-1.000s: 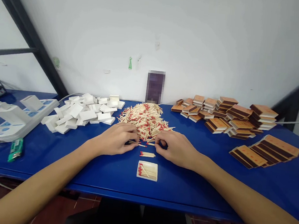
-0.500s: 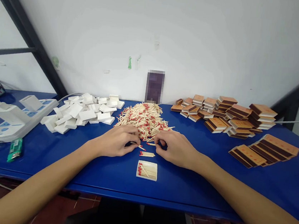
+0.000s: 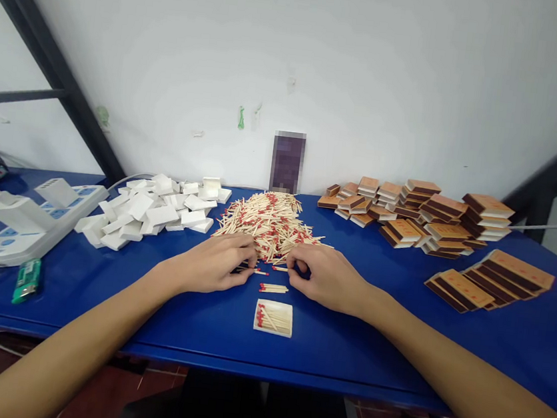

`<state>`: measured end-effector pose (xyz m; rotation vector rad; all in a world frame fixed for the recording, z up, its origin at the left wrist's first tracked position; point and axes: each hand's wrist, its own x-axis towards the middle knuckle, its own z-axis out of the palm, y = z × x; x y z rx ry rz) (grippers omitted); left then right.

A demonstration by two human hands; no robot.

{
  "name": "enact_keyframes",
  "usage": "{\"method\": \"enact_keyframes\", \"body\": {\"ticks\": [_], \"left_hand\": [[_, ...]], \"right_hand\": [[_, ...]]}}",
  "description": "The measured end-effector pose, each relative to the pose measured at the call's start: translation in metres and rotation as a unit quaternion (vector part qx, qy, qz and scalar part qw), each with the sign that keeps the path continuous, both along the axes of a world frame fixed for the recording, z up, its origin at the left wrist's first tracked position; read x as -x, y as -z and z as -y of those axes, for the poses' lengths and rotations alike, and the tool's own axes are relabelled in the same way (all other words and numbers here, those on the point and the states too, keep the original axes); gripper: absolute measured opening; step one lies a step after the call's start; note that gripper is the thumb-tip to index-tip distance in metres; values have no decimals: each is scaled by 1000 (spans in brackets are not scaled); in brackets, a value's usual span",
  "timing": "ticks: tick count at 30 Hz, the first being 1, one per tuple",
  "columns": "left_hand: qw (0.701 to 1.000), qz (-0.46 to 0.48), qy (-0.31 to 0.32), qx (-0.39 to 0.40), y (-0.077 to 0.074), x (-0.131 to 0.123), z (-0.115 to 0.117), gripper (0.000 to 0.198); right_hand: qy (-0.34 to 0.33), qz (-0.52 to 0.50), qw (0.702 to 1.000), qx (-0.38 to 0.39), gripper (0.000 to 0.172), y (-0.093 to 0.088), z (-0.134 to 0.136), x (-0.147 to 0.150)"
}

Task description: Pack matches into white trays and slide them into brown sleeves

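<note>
Pinched between the fingertips of my left hand (image 3: 225,260) is a matchstick (image 3: 261,273), its red head pointing right. My right hand (image 3: 324,276) is curled closed, with its fingertips at the tail of another matchstick (image 3: 280,269), whose red head faces left. Behind both hands rises a large heap of loose matches (image 3: 269,225). Just below the fingers, a small row of matches (image 3: 274,289) lies on the table, heads to the left. Nearer the front edge sits a white matchbox tray (image 3: 293,312) with several matches in it, heads also left.
White empty trays (image 3: 152,211) are piled at the left, beside a power strip (image 3: 60,221) and a green pack (image 3: 27,280). Stacked matchboxes (image 3: 404,210) and flattened-looking brown sleeves (image 3: 491,280) occupy the right of the blue table (image 3: 353,352). A wall stands behind.
My left hand has shifted slightly left, and the matchstick in its fingers has turned from tilted to nearly level. My right hand stays about where it was.
</note>
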<state>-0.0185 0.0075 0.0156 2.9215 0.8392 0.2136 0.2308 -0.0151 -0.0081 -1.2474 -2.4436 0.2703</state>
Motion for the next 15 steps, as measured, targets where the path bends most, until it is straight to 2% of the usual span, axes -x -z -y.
{"method": "enact_keyframes", "body": {"ticks": [7,15], "left_hand": [[997,-30,9,-71,1,-2,0,18],[999,1,-4,-47,6,-5,0,34]], "right_hand": [[-18,-6,1000,-5,7,0,0,0],[-57,-18,998,0,11,1,1,2]]}}
